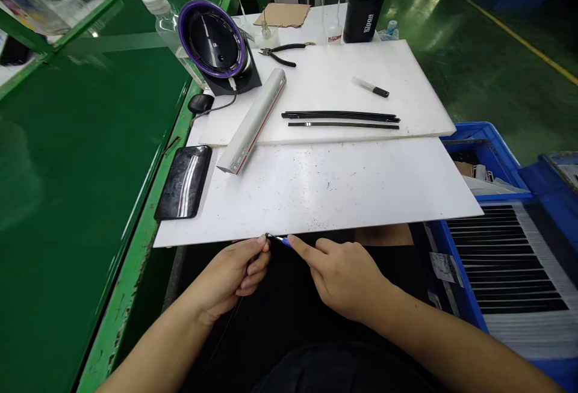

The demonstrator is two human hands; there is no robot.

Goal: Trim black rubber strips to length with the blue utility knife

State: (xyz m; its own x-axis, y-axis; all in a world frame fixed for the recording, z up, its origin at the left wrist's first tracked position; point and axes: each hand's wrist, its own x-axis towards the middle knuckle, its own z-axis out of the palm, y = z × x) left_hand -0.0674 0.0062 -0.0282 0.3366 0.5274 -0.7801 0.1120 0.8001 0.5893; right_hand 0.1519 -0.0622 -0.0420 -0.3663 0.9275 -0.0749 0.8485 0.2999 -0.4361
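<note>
At the near edge of the white board [316,188], my left hand [241,269] is closed with thumb and forefinger pinching the end of a thin black strip [267,235]. Its dark length seems to trail below the hand against dark clothing, where it is hard to make out. My right hand [345,272] is closed around a small blue-handled tool [286,241], forefinger stretched along it. The tool's slim pale tip points left and meets the strip's end at my left fingertips; its exact kind is too small to tell.
Black strips [341,117] lie on a white foam sheet [419,98] with pliers [284,53] and a capped brush or knife [370,86]. A long pale box [255,119], power bank [184,182], fan [212,38] and black bottle [365,2] surround them. Blue crates [469,309] stand right.
</note>
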